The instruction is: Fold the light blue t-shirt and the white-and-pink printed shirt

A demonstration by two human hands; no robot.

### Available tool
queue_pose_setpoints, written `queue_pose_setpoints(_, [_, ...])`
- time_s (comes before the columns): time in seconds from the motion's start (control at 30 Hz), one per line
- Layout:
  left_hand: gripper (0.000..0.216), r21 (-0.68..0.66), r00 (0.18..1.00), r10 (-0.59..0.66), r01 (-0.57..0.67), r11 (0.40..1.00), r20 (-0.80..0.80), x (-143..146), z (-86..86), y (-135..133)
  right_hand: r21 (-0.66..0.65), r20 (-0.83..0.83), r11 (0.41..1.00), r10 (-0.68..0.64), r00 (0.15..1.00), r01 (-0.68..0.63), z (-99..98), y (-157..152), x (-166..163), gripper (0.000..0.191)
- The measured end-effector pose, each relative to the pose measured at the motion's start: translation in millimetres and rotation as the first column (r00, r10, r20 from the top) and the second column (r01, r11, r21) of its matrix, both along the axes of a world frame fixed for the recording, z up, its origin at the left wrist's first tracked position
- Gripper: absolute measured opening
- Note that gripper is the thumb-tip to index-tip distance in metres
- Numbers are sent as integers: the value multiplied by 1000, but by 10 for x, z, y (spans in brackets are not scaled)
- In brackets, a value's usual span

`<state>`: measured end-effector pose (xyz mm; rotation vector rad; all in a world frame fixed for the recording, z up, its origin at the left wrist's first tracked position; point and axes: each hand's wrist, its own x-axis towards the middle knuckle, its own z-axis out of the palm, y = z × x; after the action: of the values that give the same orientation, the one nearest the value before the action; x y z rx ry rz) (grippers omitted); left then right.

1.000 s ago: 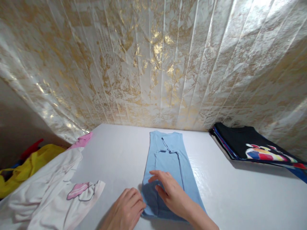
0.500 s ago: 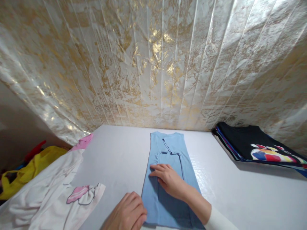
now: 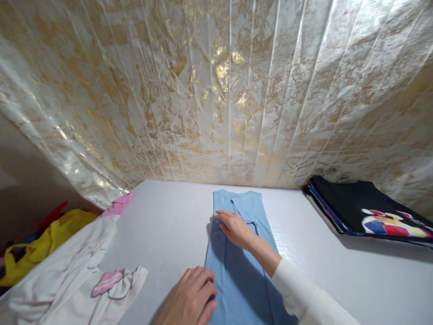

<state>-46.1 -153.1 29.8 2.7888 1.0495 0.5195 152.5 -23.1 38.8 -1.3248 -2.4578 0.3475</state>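
Observation:
A light blue shirt [image 3: 248,280], folded into a long narrow shape, lies flat on the white table, its neckline end away from me. Thin dark lines run across its upper part. My right hand [image 3: 235,228] lies open, palm down, on the upper left part of the shirt, fingers stretched towards its left edge. Down at the shirt's lower left edge rests my left hand [image 3: 194,295], fingers loosely bent and a little apart, thumb side on the fabric. Its fingertips are partly hidden. My right forearm covers part of the shirt's right side.
A stack of folded dark shirts [image 3: 358,203], the top one black with a colourful print, sits at the right. White clothing with a pink print [image 3: 64,271] lies at the left, beside yellow cloth [image 3: 50,239]. A gold-patterned sheet [image 3: 216,90] hangs behind the table [image 3: 162,221].
My right hand has slid up the shirt towards its neckline end. My left hand has shifted slightly right, further over the shirt's edge. The view has tilted a little.

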Motion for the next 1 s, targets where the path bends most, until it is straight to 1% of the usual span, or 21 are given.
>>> queue_pose_setpoints(0.07, [31,67,999,22,-21,998,-24,11,-76,68,10,39,999,-54,998,53,-5,212,-31,40])
queue_pose_setpoints(0.13, [49,140,995,57,-45,989,-81,13,-196,131,8,66,996,-88,994,88,-54,412,-72,40])
queue_pose_setpoints(0.23, [68,227,985,62,-25,974,-158,-4,-400,205,6,106,992,-127,986,127,-184,682,-125,46])
queue_pose_setpoints(0.3, [73,299,983,64,-9,954,-174,-20,-507,243,5,125,988,-156,980,156,-279,845,-144,52])
queue_pose_setpoints(0.37, [70,362,982,80,-12,932,-174,-29,-572,280,2,137,983,-183,974,185,-360,997,-150,58])
queue_pose_setpoints(0.43, [67,407,981,106,-31,913,-163,-28,-600,324,-4,141,978,-204,969,206,-420,1133,-149,63])
queue_pose_setpoints(0.5, [70,436,980,124,-43,899,-158,-20,-604,378,-9,134,976,-215,967,218,-457,1249,-147,66])
queue_pose_setpoints(0.6, [78,418,975,137,-52,907,-175,-18,-579,476,-19,104,975,-219,970,222,-477,1380,-134,67])
queue_pose_setpoints(0.67, [80,353,973,122,-47,934,-195,-24,-539,542,-30,70,977,-209,975,211,-465,1445,-116,66])
queue_pose_setpoints(0.73, [79,258,975,105,-51,965,-196,-30,-487,599,-43,22,979,-198,980,198,-420,1487,-93,62])
queue_pose_setpoints(0.8, [76,156,980,98,-72,985,-171,-32,-442,643,-52,-39,978,-202,979,200,-316,1471,-65,56])
queue_pose_setpoints(0.87, [71,83,987,104,-94,992,-121,-30,-423,673,-49,-94,975,-222,971,218,-136,1328,-21,53])
queue_pose_setpoints(0.93, [63,45,990,121,-118,992,-71,-20,-422,690,-16,-201,978,-209,957,210,109,989,62,50])
queue_pose_setpoints(0.97, [59,33,990,133,-132,991,-48,-8,-418,692,16,-266,982,-179,947,190,242,737,125,47])
queue_pose_setpoints(1.0, [56,23,989,146,-145,989,-28,10,-407,689,77,-483,989,-76,872,129,370,435,206,41])
